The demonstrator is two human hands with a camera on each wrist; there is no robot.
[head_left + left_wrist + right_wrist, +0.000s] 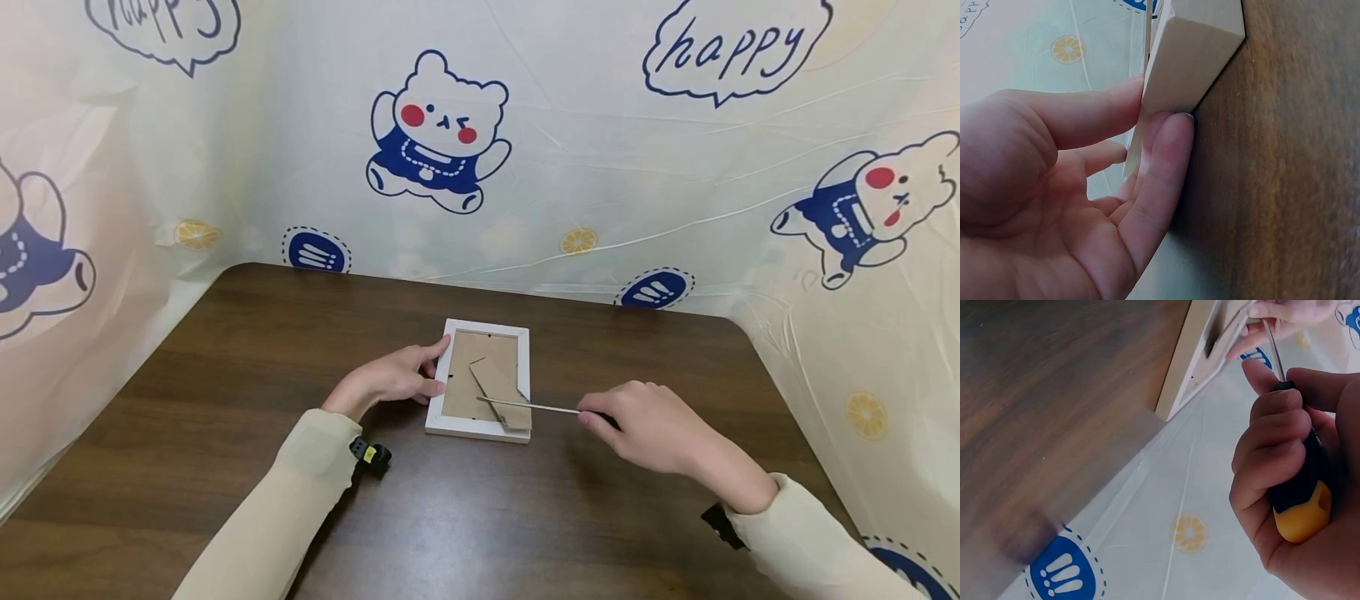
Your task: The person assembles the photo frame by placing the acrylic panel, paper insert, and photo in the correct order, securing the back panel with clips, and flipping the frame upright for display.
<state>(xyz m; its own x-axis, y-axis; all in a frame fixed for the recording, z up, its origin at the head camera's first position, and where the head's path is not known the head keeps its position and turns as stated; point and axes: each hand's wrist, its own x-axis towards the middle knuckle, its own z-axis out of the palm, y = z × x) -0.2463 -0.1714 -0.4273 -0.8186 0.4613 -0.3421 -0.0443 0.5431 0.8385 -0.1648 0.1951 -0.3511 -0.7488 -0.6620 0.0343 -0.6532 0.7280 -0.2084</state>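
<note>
Head view: a white picture frame point(480, 431) lies back side up on the brown counter point(225, 417), in front of the person and between the two hands. On its brown backing board point(467, 354), a cardboard stand point(504, 385) slants from near the middle to the near right corner. The left hand point(393, 373) grips the frame's left edge; the right hand point(648, 425) holds a screwdriver point(551, 407), its tip over the stand. Whether the tip touches anything, I cannot tell. If it slipped under a push, it could gouge the board or run on toward the left hand, which sits in line with it; too much prying might crease or tear the stand. The frame's long axis runs away from the person, far end leaning very slightly right; the screwdriver lies crosswise to it, pointing left.

Left wrist view: the left hand pinches the edge, thumb at the upper face, fingers against the side. A weak pinch would probably let the frame swivel under sideways force.

Right wrist view: the right hand's fingers are wrapped round the screwdriver's black and yellow handle point(1302, 515), the shaft pointing out past the thumb toward the frame and the other hand
</note>
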